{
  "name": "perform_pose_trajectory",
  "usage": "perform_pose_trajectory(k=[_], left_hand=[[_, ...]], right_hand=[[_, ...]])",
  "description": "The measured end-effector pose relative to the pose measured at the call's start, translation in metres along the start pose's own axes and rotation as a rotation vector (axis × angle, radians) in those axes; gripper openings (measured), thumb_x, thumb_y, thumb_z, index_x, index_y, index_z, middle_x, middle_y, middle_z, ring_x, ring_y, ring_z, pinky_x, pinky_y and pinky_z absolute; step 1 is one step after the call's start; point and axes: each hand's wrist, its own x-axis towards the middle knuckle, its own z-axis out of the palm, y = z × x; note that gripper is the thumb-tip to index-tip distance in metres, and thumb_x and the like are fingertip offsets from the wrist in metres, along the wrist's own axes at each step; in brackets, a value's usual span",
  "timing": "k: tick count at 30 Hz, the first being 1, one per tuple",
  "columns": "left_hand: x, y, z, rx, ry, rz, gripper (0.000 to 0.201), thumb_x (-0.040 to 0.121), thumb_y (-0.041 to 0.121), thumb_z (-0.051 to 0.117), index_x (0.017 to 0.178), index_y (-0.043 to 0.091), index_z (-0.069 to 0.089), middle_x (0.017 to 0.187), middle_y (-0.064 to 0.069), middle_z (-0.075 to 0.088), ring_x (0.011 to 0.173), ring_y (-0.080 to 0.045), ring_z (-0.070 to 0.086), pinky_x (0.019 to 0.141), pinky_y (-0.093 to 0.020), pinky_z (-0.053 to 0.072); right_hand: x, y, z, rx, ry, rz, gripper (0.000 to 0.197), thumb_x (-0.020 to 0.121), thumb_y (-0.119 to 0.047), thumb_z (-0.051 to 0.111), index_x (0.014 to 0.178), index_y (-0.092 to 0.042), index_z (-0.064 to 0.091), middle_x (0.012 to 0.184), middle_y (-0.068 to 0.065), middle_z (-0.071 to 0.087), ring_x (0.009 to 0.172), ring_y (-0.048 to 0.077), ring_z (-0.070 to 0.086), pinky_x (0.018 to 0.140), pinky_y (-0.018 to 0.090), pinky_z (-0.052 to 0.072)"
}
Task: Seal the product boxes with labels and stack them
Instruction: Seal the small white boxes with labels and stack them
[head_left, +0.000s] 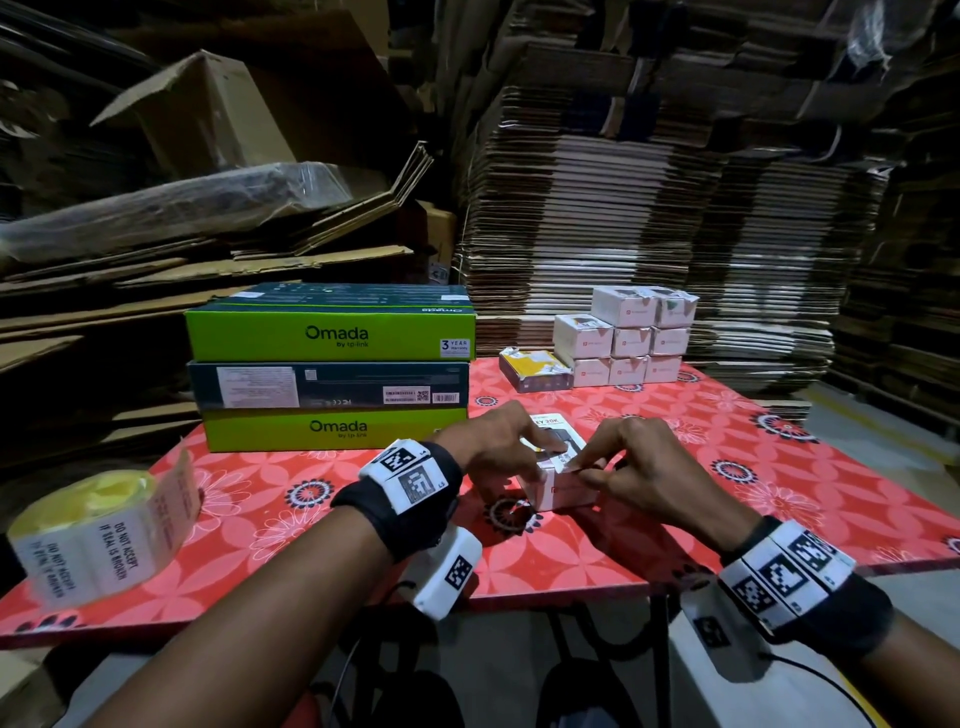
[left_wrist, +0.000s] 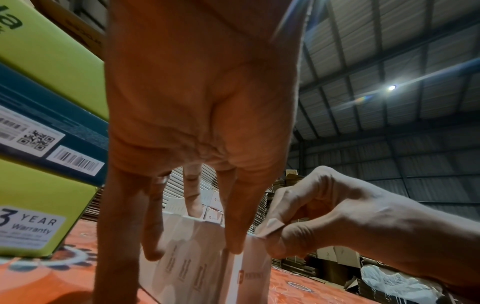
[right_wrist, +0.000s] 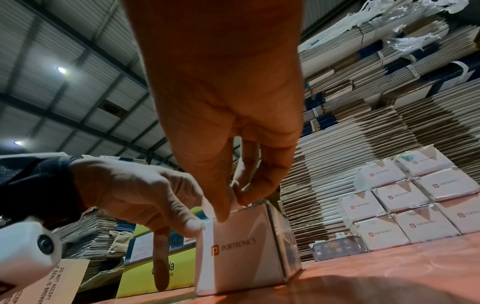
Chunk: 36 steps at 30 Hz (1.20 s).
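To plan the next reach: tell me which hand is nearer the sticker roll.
Left. The left hand presses the white box from the side facing the sticker roll; the right hand pinches a small sticker at the box's other side, farther from the roll.

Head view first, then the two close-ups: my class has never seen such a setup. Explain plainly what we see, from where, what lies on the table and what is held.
No machine here: a person works with bare hands, wearing cameras. The wide picture comes from a head camera; the close-ups come from a camera strapped to each wrist, looking along the fingers. On the red patterned table lie three stacked Omada boxes, a pile of small white boxes and a roll of seal labels. The left hand steadies one Portronics box with straight fingers. The right hand pinches a small white tab, probably a seal sticker, at that box's top edge.
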Motion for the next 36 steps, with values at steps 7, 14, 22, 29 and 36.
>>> perform_pose_trajectory(k=[7, 14, 22, 29, 36], left_hand=[[0.002, -0.003, 0.001, 0.007, 0.006, 0.007, 0.049, 0.085, 0.014, 0.076, 0.128, 0.037, 0.067, 0.13, -0.018, 0.061, 0.09, -0.026, 0.056, 0.078, -0.036, 0.05], [-0.001, -0.001, 0.002, 0.059, 0.025, 0.014, 0.049, 0.087, 0.015, 0.074, 0.13, 0.036, 0.066, 0.127, -0.012, 0.06, 0.106, -0.033, 0.063, 0.092, -0.047, 0.056], [0.001, 0.001, -0.002, 0.02, -0.026, -0.006, 0.053, 0.083, 0.01, 0.077, 0.13, 0.032, 0.066, 0.086, -0.011, 0.062, 0.066, -0.024, 0.056, 0.063, -0.037, 0.056], [0.001, 0.007, -0.011, -0.026, -0.083, -0.057, 0.05, 0.082, 0.007, 0.078, 0.126, 0.028, 0.07, 0.076, -0.006, 0.062, 0.068, -0.024, 0.06, 0.059, -0.042, 0.063], [0.006, 0.012, -0.01, -0.03, -0.05, -0.069, 0.048, 0.079, 0.005, 0.083, 0.121, 0.025, 0.073, 0.076, 0.0, 0.065, 0.071, -0.022, 0.065, 0.071, -0.051, 0.063]], right_hand=[[0.0, -0.003, -0.002, -0.03, -0.031, -0.008, 0.025, 0.076, -0.009, 0.084, 0.087, -0.031, 0.083, 0.081, -0.014, 0.07, 0.077, 0.005, 0.065, 0.063, 0.014, 0.049], [-0.002, -0.003, 0.0, -0.045, -0.021, -0.05, 0.025, 0.073, -0.005, 0.083, 0.085, -0.027, 0.083, 0.076, -0.015, 0.064, 0.075, 0.006, 0.065, 0.061, 0.018, 0.048], [0.003, -0.003, -0.006, -0.12, -0.101, -0.102, 0.019, 0.075, -0.012, 0.081, 0.088, -0.026, 0.082, 0.077, -0.014, 0.066, 0.073, 0.01, 0.064, 0.067, 0.034, 0.054], [0.013, -0.008, -0.023, -0.219, -0.303, -0.085, 0.026, 0.087, -0.021, 0.071, 0.108, -0.031, 0.079, 0.095, -0.002, 0.075, 0.08, 0.009, 0.066, 0.063, 0.017, 0.047], [0.022, -0.013, -0.033, -0.204, -0.503, -0.058, 0.024, 0.097, -0.023, 0.063, 0.116, -0.028, 0.077, 0.099, -0.01, 0.076, 0.083, 0.001, 0.066, 0.065, 0.008, 0.043]])
